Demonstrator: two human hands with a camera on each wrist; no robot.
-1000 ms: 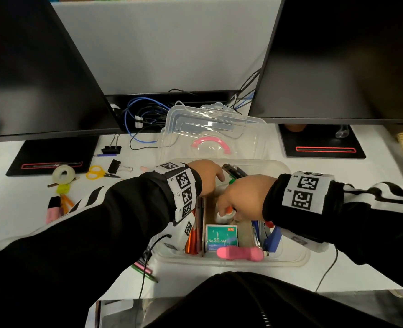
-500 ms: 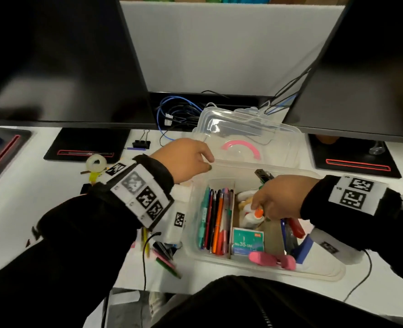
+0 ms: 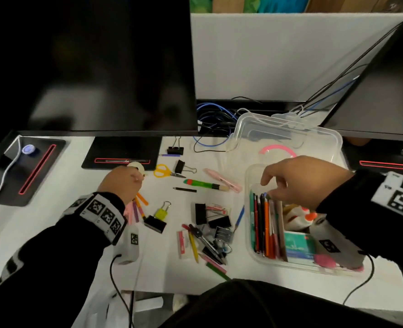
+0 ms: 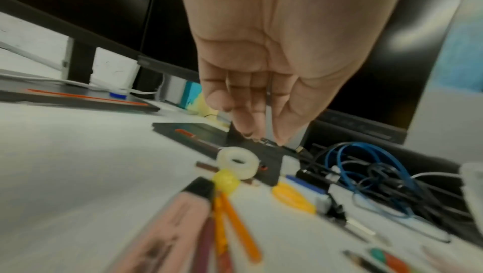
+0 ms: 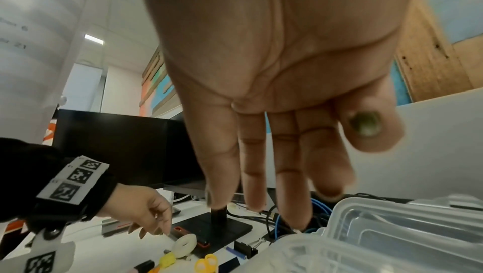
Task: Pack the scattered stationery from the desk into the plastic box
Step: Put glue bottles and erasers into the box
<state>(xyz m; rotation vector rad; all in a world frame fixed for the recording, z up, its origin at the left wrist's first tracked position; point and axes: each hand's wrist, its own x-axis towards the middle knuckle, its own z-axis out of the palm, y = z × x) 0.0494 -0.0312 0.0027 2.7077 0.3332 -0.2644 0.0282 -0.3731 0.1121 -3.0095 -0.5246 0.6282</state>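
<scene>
Nearest me, the clear plastic box (image 3: 249, 223) sits at my right on the white desk (image 3: 54, 223). Pens and pencils (image 3: 265, 229) lie side by side in its left compartment; a green staple box (image 3: 298, 245), a glue bottle with an orange cap (image 3: 310, 217) and something pink (image 3: 324, 261) fill the rest.

My right hand (image 3: 302, 181) hovers above the box's far end, palm down. Its fingers (image 5: 290, 174) hang straight and slightly spread, loose and holding nothing, touching nothing that I can see.

To the left of the box the scattered stationery waits on the desk: a heap of black binder clips (image 3: 216, 223) with a compass and pencils, a yellow padlock (image 3: 162, 212), a green-and-orange marker (image 3: 201, 184), a pink pen (image 3: 221, 180), a short black pencil (image 3: 184, 189), yellow-handled scissors (image 3: 164, 171).

My left hand (image 3: 122, 183) reaches farther out on that side, over a pink highlighter (image 4: 169, 228) and orange pens (image 4: 241, 228). Its fingers (image 4: 244, 116) point down, close together and only lightly bent, tips just short of the roll of clear tape (image 3: 136, 165); they grip nothing, and I cannot tell whether they brush the roll yet.

Farther back, the box's lid (image 3: 288, 138) with its pink handle lies behind the box, beside a tangle of blue and black cables (image 3: 213, 119). Two dark monitors (image 3: 89, 65) stand at the rear.
</scene>
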